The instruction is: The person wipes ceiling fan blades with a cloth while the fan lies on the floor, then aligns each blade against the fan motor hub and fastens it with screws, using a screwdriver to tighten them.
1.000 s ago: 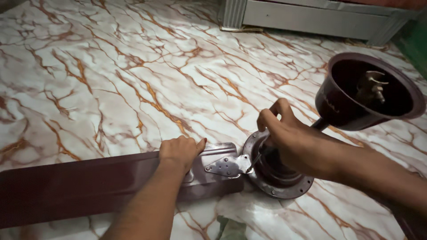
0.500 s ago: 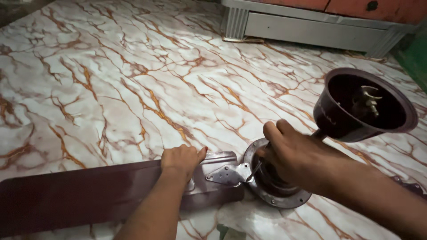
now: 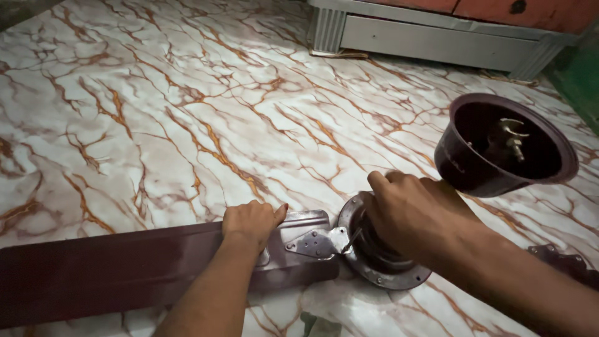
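A dark maroon ceiling-fan blade (image 3: 112, 268) lay flat on the marble-patterned floor (image 3: 187, 112), running in from the left edge. The left hand (image 3: 251, 223) rested palm-down on the blade near its inner end, fingers curled loosely over the far edge, pressing rather than gripping. Just right of it, a silver metal bracket (image 3: 315, 242) joined the blade to the round fan motor housing (image 3: 380, 265), which sat on the floor. The right hand (image 3: 412, 212) was closed over the top of the motor, fingers wrapped around it; what lay under the palm could not be told. Farther right, the maroon bell-shaped canopy cup (image 3: 502, 146) stood tilted, its open mouth showing brass fittings inside. A grey cabinet base (image 3: 430, 40) ran along the back.
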